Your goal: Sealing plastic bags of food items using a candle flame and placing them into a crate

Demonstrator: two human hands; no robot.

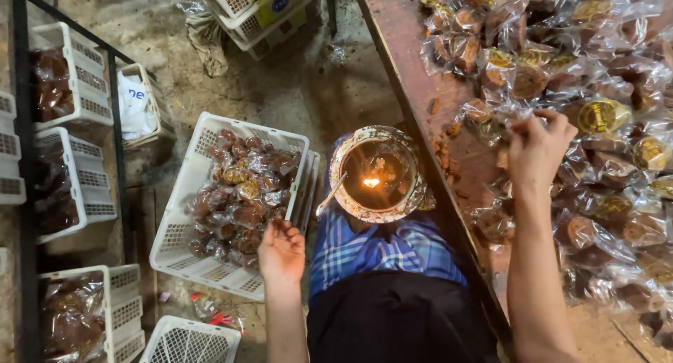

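Flame burned in the metal bowl (378,175) on the person's lap. Left of the bowl, the left hand (282,249) hovered open and empty over the white crate (184,202) of wrapped cakes (242,195). Right of it, the right hand (536,147) seemingly pinched a wrapped cake (506,113) on the table (403,40).

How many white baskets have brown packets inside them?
4, maybe more out of view. One big white basket under the left hand; three baskets on the rack: top, middle, bottom. Others look empty or unclear.
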